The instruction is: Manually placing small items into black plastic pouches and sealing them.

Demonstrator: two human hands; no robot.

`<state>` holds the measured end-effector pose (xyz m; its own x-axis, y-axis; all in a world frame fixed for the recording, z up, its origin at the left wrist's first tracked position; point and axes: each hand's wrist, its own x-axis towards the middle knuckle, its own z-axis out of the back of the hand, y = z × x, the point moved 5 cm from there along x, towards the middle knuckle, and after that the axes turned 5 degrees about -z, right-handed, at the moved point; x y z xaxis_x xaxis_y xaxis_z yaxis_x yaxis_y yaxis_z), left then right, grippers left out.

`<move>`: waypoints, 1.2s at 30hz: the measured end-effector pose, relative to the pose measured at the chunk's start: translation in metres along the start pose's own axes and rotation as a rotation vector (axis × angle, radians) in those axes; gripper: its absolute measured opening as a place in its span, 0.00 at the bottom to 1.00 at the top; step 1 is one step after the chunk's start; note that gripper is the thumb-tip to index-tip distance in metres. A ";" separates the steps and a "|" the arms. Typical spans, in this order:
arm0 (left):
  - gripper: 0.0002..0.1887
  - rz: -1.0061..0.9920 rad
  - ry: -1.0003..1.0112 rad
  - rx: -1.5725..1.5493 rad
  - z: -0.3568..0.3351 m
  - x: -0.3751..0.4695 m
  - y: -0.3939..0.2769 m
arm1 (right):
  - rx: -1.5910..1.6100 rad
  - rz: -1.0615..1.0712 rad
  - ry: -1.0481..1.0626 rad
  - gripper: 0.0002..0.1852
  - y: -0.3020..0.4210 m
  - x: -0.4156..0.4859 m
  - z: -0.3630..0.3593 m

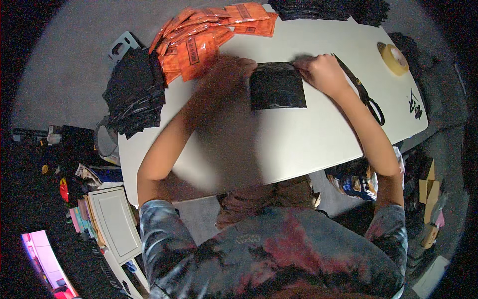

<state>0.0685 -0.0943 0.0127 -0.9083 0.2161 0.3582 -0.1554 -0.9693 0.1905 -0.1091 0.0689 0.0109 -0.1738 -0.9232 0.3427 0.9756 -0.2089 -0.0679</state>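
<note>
A black plastic sheet or flat bag point(278, 88) lies on the white table point(313, 145), in front of my body. My left hand point(239, 69) is at its upper left corner, in shadow and partly blurred. At the upper right corner is my right hand point(319, 71), with its fingers curled in at the edge. Both hands seem to pinch the sheet's far corners. Black-handled scissors point(360, 88) lie just right of my right hand. Close beyond my left hand is a pile of orange printed packets point(201, 45) in clear plastic.
Stacked black plastic pieces point(136, 93) overhang the table's left edge, and more black pieces point(313, 9) lie at the far edge. A roll of yellowish tape point(394, 59) and small black scraps point(414, 106) are on the right. A white cabinet point(115, 224) stands at the lower left.
</note>
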 end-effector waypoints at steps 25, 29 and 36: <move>0.18 0.025 -0.213 -0.337 -0.022 -0.015 0.005 | 0.054 -0.177 0.172 0.20 0.027 -0.024 0.016; 0.19 0.054 -0.138 -0.375 -0.031 -0.014 -0.001 | 0.144 -0.079 -0.088 0.22 0.038 -0.008 0.011; 0.19 0.096 -0.184 -0.406 -0.025 -0.014 -0.004 | 0.196 -0.023 0.112 0.35 0.089 -0.001 -0.016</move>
<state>0.0724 -0.0966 -0.0160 -0.8477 0.1051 0.5200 -0.2474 -0.9454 -0.2122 -0.0238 0.0462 -0.0108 -0.1993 -0.9514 0.2350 0.9767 -0.1734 0.1263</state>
